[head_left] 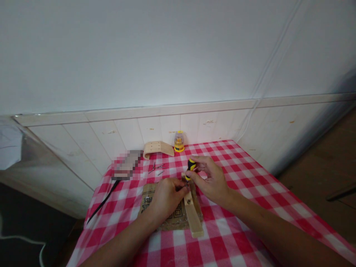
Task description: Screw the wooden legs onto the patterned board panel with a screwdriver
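My right hand (209, 178) grips a black and yellow screwdriver (190, 167), held upright with its tip down on a pale wooden strip (193, 213). My left hand (166, 195) pinches something small at the screwdriver's tip; I cannot make out what. The strip lies on a brown printed board (147, 198) on the red and white checked tablecloth (236, 178).
A curved wooden piece (158, 148) and a yellow screwdriver-bit holder (179, 141) stand at the table's far edge by the wall. Several loose screws (157, 169) lie behind my hands. A blurred object (126, 165) with a black cable (102, 203) sits far left.
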### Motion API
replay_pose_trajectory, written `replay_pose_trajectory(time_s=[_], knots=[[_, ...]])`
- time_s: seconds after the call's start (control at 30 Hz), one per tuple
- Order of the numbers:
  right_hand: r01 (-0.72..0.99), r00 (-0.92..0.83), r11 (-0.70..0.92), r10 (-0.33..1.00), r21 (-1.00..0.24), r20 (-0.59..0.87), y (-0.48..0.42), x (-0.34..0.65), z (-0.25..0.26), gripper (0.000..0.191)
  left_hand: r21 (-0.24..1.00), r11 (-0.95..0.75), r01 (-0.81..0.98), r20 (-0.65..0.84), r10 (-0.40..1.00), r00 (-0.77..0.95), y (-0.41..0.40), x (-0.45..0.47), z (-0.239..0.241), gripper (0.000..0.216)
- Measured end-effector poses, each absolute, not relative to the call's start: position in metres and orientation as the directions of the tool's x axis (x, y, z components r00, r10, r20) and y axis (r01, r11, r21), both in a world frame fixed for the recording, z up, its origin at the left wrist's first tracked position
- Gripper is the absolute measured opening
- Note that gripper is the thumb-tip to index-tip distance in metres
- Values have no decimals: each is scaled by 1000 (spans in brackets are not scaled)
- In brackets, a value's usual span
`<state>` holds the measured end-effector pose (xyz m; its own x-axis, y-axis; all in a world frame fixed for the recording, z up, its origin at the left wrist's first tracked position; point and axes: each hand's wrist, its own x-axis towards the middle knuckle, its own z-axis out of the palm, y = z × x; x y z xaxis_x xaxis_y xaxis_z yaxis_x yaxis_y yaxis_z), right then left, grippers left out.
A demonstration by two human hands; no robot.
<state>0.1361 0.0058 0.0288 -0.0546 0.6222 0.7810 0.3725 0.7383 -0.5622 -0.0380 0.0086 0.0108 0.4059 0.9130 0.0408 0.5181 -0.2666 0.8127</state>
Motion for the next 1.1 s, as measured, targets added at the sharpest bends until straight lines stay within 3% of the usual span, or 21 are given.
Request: replay_pose_trajectory(time_s=[0.23, 0.6, 1.1], knots=[[368, -27, 734, 622, -571, 783, 8, 135, 30, 34, 824, -263, 502, 40, 911, 410, 7, -38, 11, 25], [296, -160, 728, 676, -618, 719, -1, 137, 34, 33, 816, -268, 511, 38, 909, 416, 7, -39, 15, 25], [372, -140, 743, 637, -556, 758, 1, 136, 32, 39, 788, -311, 531, 75, 905, 419, 8, -39, 11, 25]])
